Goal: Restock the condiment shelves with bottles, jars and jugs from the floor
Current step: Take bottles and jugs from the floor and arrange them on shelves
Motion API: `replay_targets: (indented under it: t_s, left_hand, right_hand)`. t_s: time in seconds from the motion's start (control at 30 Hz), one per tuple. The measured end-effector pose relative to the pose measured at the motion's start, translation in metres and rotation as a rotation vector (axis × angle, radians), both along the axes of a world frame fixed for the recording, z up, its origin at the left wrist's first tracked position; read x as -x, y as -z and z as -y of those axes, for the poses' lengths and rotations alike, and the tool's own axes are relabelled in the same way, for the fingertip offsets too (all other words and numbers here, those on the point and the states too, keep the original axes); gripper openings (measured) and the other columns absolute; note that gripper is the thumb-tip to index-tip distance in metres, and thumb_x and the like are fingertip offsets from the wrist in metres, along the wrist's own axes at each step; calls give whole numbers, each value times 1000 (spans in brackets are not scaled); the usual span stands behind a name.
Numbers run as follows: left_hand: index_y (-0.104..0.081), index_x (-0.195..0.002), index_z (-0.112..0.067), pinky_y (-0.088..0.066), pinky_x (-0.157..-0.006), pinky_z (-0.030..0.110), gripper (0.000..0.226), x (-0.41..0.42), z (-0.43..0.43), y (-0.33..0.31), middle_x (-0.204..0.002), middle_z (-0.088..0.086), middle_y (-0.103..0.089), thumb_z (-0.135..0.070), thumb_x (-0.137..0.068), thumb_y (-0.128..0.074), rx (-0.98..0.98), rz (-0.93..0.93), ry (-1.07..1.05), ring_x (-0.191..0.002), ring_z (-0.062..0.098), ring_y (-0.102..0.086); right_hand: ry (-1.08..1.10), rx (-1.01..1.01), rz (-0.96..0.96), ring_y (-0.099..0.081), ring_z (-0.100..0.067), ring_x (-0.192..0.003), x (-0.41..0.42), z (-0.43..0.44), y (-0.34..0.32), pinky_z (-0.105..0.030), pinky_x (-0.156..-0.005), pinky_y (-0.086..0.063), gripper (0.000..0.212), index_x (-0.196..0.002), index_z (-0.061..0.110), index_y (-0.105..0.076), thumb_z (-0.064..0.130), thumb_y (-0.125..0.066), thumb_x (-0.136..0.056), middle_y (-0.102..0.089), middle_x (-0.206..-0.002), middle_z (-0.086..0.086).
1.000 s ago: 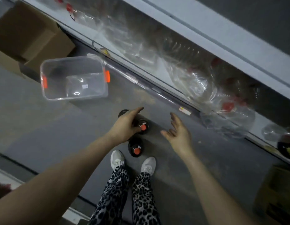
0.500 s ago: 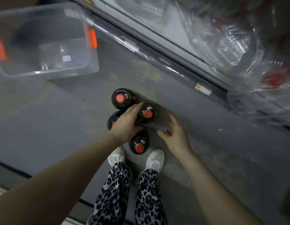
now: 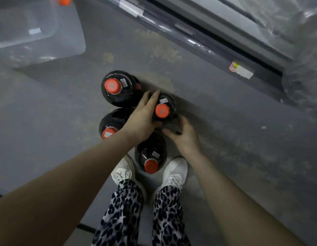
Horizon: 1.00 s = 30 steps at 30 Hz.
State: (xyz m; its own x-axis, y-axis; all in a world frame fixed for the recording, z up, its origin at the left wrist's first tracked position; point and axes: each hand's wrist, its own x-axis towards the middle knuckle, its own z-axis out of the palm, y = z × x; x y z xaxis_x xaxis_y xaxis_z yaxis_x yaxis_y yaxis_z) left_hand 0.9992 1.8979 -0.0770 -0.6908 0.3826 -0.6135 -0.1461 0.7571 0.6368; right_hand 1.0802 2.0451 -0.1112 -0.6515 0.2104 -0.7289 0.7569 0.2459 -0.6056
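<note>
Several dark jugs with orange caps stand close together on the grey floor by my feet. My left hand (image 3: 142,119) grips the shoulder of the right-hand jug (image 3: 165,107), fingers stretched along its left side and thumb under it. My right hand (image 3: 183,135) curls round the same jug's lower right side. Another jug (image 3: 118,88) stands at the back left, one (image 3: 112,124) is partly hidden under my left wrist, and the nearest jug (image 3: 150,157) stands between my shoes.
A clear plastic tub (image 3: 35,29) with orange latches sits on the floor at the upper left. The bottom shelf's dark edge rail (image 3: 198,38) with price tags runs diagonally across the top. Crumpled clear plastic wrap (image 3: 303,73) lies at the right.
The view has dropped closer to the floor. My right hand has moved left from open air onto the jug's side, and my left hand has stayed on that jug.
</note>
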Motion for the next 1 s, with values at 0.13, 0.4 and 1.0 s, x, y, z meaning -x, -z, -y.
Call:
replay_targets:
  t_s: [0.13,0.4,1.0]
  left_hand:
    - [-14,-157,-23,-14,-116,23,95,8,-2,5,-164,10,-11,-6,-84,-74,-38,-1,-26,-150,25,-15]
    - [-25,-154,-24,-23,-112,20,89,39,-22,15,-154,9,-31,-23,-82,-78,-130,-53,-54,-141,22,-34]
    - [0,-156,-21,-27,-120,42,98,88,-66,65,-159,5,-26,-29,-89,-70,-287,122,-32,-146,19,-27]
  right_hand:
    - [-2,75,-75,-60,15,-91,7,4,10,-10,-81,-47,37,-117,21,-62,22,-79,-85,-67,-105,9]
    - [33,86,-184,-61,-13,-112,31,-23,12,-30,-96,-48,37,-120,19,-57,29,-74,-89,-67,-116,1]
    - [365,503,-157,-48,-11,-137,84,-71,72,-44,-119,-33,71,-133,52,-54,66,-82,-69,-54,-146,12]
